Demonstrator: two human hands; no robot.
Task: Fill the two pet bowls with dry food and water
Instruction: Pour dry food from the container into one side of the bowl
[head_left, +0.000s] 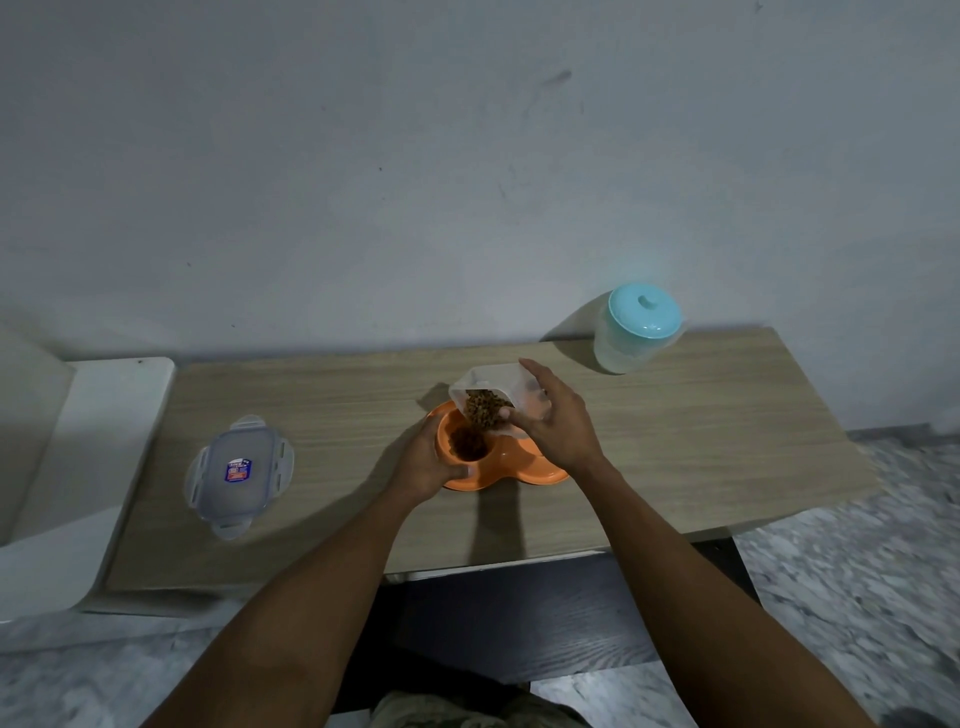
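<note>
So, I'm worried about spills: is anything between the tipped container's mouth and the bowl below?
Nothing visible. The right hand tilts the clear container right over the orange dish's left bowl, and kibble drops straight in. The left hand grips the rim beside the stream, not under it.

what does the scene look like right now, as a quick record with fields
surface: wooden table
right hand: holds clear container tilted, kibble pouring out
left hand: grips rim of orange double bowl
left well: holds kibble
right well: partly hidden by right hand
container lid: flat on table, left
jug: teal lid on, upright, far right
</note>
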